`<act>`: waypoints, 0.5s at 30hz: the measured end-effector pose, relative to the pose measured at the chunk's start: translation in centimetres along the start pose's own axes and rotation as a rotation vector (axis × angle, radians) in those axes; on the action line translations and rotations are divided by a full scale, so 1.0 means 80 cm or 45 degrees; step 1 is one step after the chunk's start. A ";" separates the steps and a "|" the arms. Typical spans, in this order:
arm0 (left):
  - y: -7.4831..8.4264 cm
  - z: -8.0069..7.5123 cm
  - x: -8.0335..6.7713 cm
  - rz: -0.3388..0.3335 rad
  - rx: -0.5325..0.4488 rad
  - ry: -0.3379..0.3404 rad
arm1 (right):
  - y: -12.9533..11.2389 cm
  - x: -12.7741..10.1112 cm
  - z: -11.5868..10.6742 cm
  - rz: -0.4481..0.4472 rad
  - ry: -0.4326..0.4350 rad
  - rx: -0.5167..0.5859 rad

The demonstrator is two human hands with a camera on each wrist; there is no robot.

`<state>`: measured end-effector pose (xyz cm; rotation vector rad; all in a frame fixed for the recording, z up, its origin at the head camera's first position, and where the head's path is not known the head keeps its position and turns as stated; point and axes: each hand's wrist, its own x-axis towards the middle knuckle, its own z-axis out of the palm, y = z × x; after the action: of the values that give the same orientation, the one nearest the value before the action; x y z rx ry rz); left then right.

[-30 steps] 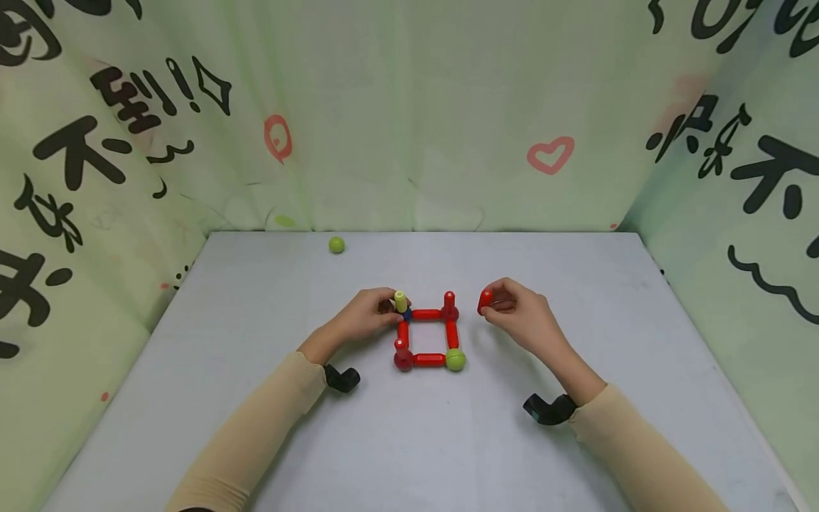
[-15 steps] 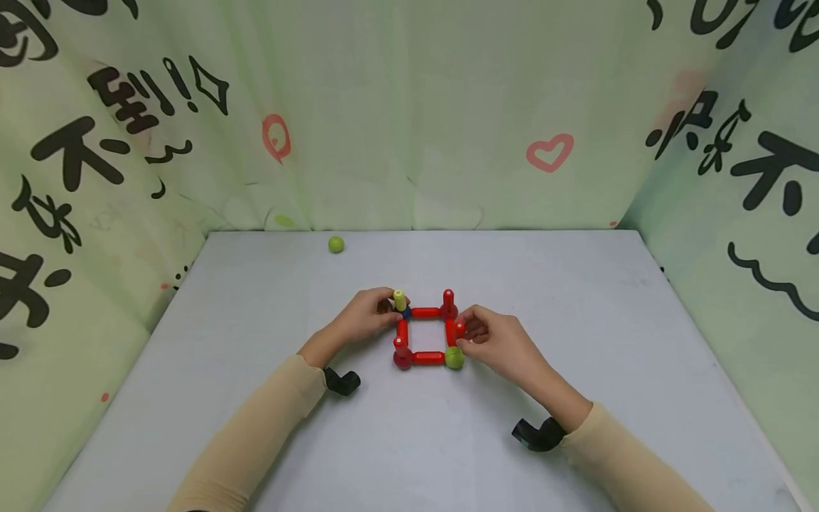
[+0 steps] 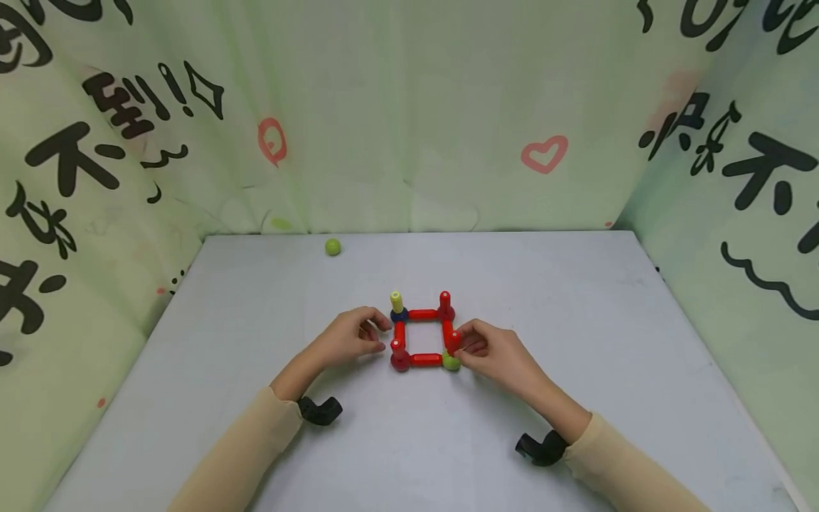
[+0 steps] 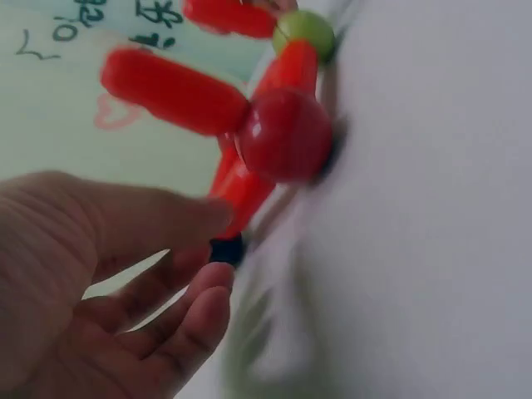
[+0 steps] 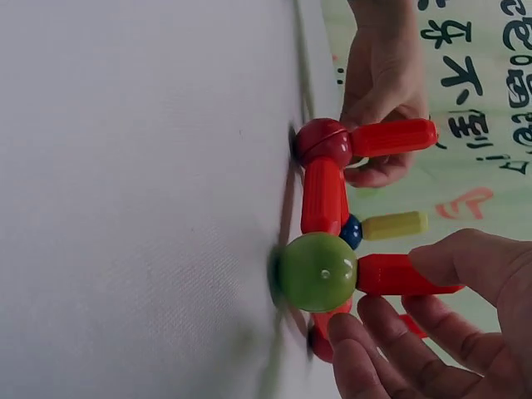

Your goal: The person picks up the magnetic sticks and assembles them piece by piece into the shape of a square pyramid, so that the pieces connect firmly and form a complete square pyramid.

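A square of red rods [image 3: 425,360] lies flat on the grey table [image 3: 576,341], with a ball at each corner. The far-left blue ball carries an upright yellow rod [image 3: 397,301]; the far-right red ball carries an upright red rod [image 3: 445,302]. The near-left red ball [image 4: 287,135] also has a red rod standing on it. My right hand [image 3: 462,343] pinches a red rod [image 5: 395,275] standing on the near-right green ball [image 5: 317,272]. My left hand [image 3: 377,334] lies just left of the square with relaxed fingers [image 4: 195,312], holding nothing.
A loose green ball [image 3: 333,247] lies near the back edge of the table, left of centre. Patterned green cloth walls [image 3: 409,128] close off the back and both sides.
My right hand carried its red rod from the right of the square down onto the green corner ball. My left hand let go of the yellow rod and drew back toward me.
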<state>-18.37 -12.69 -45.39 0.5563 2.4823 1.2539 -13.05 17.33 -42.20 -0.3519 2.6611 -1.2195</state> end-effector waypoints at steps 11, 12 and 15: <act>0.015 0.028 -0.031 0.182 -0.060 -0.008 | 0.002 -0.001 0.007 -0.041 0.084 -0.049; 0.015 0.030 -0.031 0.180 -0.064 0.003 | 0.002 0.000 0.007 -0.039 0.084 -0.049; 0.016 0.033 -0.029 0.167 -0.066 0.014 | 0.001 0.000 0.010 -0.038 0.080 -0.047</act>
<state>-14.94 -11.20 -45.65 0.7114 2.4485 1.3690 -12.85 16.84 -42.76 -0.3659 2.7442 -1.2112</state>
